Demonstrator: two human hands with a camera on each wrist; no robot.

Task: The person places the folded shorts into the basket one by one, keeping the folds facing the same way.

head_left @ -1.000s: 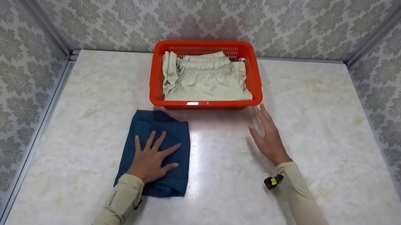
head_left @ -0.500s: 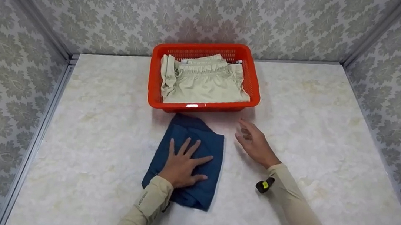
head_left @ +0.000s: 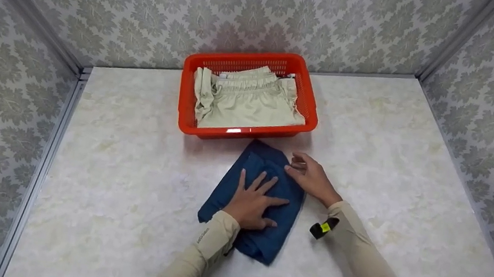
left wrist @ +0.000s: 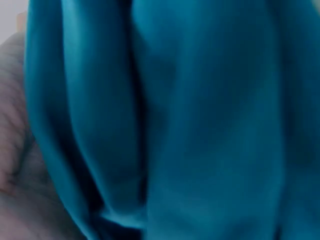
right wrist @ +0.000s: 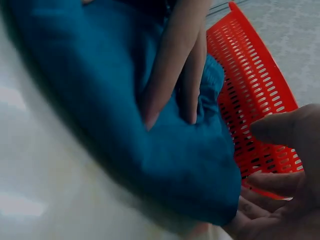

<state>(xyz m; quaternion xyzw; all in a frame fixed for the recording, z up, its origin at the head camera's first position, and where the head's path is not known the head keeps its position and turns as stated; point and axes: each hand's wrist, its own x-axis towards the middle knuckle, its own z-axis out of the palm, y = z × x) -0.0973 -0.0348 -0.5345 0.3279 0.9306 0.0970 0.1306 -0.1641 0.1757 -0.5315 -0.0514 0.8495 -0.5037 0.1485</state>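
Observation:
A folded dark blue garment [head_left: 258, 245] lies slanted on the table in front of the basket. My left hand [head_left: 254, 203] rests on top of it, palm down with fingers spread. At its upper right edge is my right hand [head_left: 314, 180], with loosely bent fingers. In the right wrist view, the fingers of the right hand [right wrist: 280, 190] meet the garment's end while the thumb stands apart from the cloth. Soft folds of the blue garment [left wrist: 215, 125] fill most of the left wrist view.
A red plastic basket [head_left: 247, 131] with slotted sides stands at the back of the table [head_left: 126, 153]. Inside lies a folded cream garment [head_left: 257, 105] with a gathered waistband. Patterned walls [head_left: 251, 15] enclose the table at the back and sides.
My left hand has slid the blue garment to the right across the table, turning it clockwise. The right hand has drawn back from the basket's corner to the garment's edge, its fingers bending.

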